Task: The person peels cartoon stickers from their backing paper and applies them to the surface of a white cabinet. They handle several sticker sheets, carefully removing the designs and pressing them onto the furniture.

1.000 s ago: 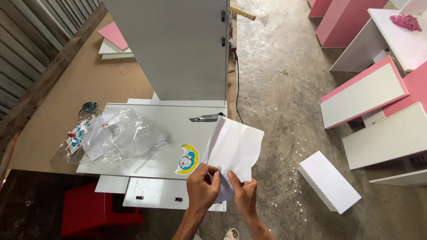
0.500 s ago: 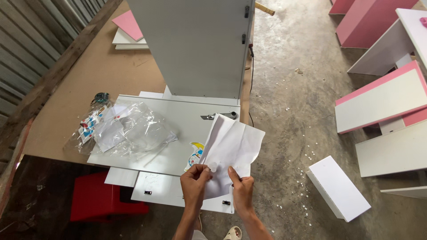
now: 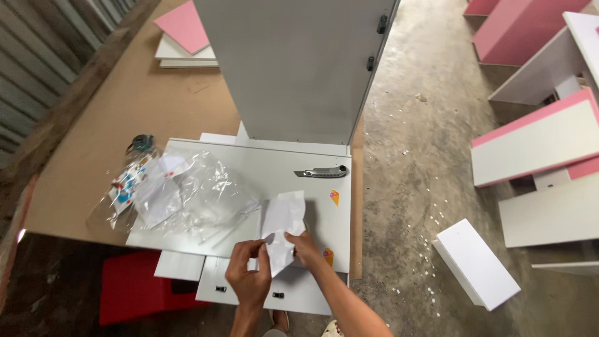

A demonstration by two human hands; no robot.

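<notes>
White paper sheet (image 3: 284, 228), crumpled and folded, sits pinched between both hands over the near edge of a white panel (image 3: 249, 168). Its upper part stands broad and roughly square, creased down the middle, leaning over the panel; its lower part narrows to a twisted strip hanging down between the hands. Left hand (image 3: 248, 274) grips the lower strip from the left, fingers (image 3: 256, 248) curled against it. Right hand (image 3: 307, 248) presses the sheet's right edge, thumb on the fold. The paper is plain white with grey shadow in its creases, and part of the lower strip is hidden behind the hands.
</notes>
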